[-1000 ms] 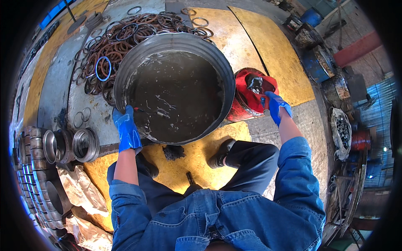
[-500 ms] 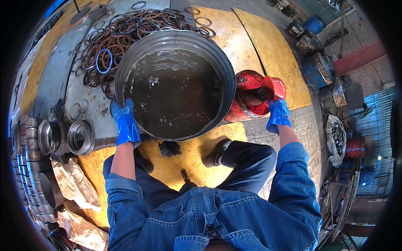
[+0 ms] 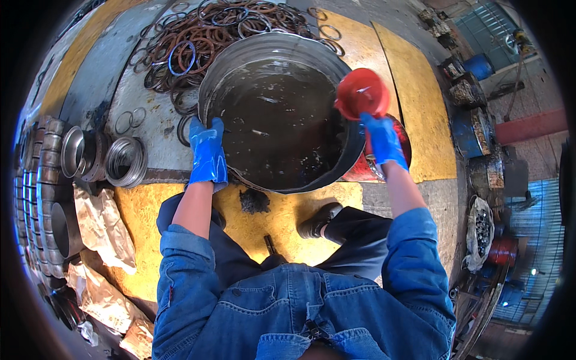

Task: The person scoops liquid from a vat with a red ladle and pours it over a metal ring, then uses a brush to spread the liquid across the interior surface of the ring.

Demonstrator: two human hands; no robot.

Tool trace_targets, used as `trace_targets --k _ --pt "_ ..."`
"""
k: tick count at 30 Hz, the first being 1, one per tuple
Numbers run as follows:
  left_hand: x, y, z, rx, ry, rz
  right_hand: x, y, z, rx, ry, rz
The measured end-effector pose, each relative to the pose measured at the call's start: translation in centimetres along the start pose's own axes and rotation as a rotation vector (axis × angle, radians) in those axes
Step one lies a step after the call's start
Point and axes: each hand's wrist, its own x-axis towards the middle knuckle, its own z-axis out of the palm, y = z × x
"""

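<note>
In front of me stands a wide round metal tub [image 3: 288, 43] holding dark, murky liquid with light flecks on its surface. My left hand [image 3: 207, 153], in a blue rubber glove, grips the tub's near left rim. My right hand [image 3: 384, 141], gloved alike, is closed on a red plastic scoop [image 3: 362, 96], held above the tub's right rim. The scoop is tilted with its mouth showing; whether liquid is in it I cannot make out. Below my right hand, a red metal bucket [image 3: 401, 143] stands against the tub, partly hidden by hand and scoop.
A heap of rusty metal rings [image 3: 210, 30] lies behind the tub, one blue ring [image 3: 181, 58] among them. Stacked silvery rings [image 3: 126, 162] and brown paper [image 3: 103, 225] lie at the left. Drums [image 3: 471, 132] and a white sack [image 3: 480, 231] line the right side.
My right hand has brought the red scoop up and left, from the bucket to over the tub's rim. My left hand stays on the tub's rim. The view has shifted slightly.
</note>
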Motion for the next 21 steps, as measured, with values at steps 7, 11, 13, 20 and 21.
trace_targets --k 7,11,13,20,21 --pt "-1.0 2.4 0.4 -0.082 0.005 0.037 5.6 5.4 11.4 -0.926 0.077 0.192" --pt "-1.0 1.9 -0.3 0.014 0.064 0.092 5.1 6.1 14.3 -0.713 0.029 0.314" --pt "-0.7 1.6 0.2 -0.042 0.056 0.056 4.5 7.0 15.6 -0.650 -0.038 0.161" --pt "-0.3 0.0 -0.3 0.054 0.067 0.035 -2.7 -1.4 19.3 0.018 -0.208 0.129" --pt "-0.4 0.6 0.1 0.041 0.044 0.016 -3.4 -2.3 18.6 0.116 -0.245 0.191"
